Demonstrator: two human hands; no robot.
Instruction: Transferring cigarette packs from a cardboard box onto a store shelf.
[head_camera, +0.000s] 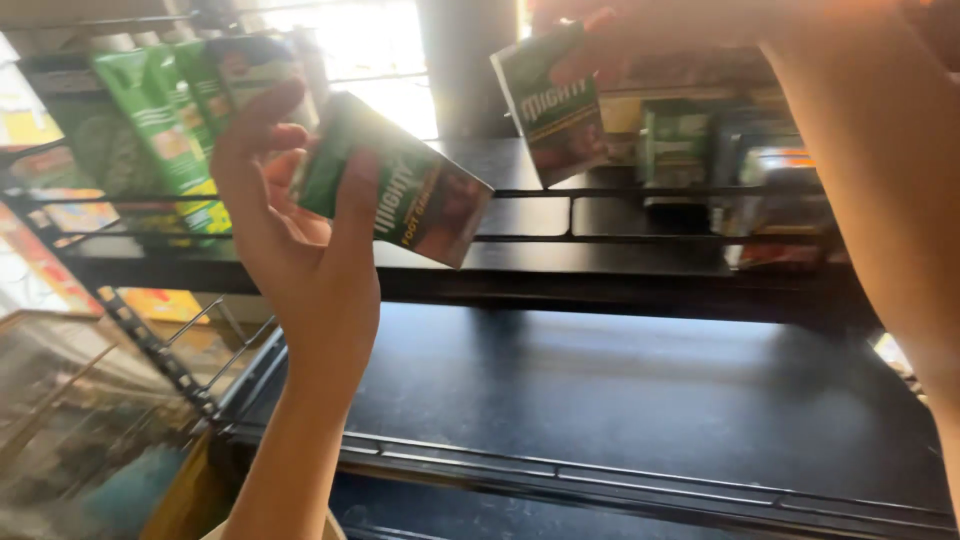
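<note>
Left hand clamps a green box tilted over the black shelf; right hand pinches a second box by its top, high up, facing the far packs

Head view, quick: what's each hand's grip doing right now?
Left hand: closed on a green and dark box.
Right hand: holding a second green box by its top, fingers partly out of frame.
</note>
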